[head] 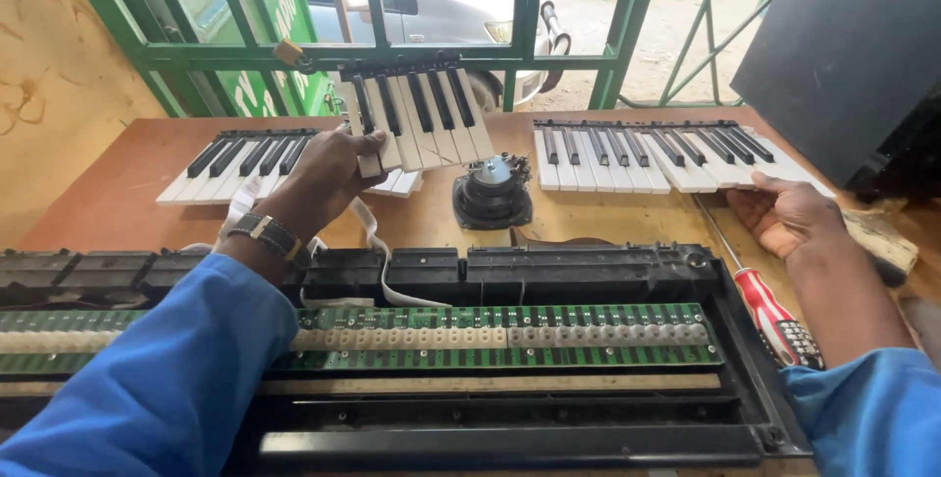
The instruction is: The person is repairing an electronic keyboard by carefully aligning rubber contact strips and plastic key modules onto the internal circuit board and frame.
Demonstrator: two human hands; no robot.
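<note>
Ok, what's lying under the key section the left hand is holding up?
Under the raised key section gripped by the left hand, another key section lies flat on the wooden table. Its right end is covered by the hand and the raised keys.

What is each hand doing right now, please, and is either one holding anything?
Left hand: closed on the middle key section, lifted off the table.
Right hand: open, fingers against the right key section.

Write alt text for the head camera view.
A person's left hand lifts a section of piano keys above an opened electronic keyboard, while the right hand rests on another key section. A red-handled screwdriver lies nearby.
</note>
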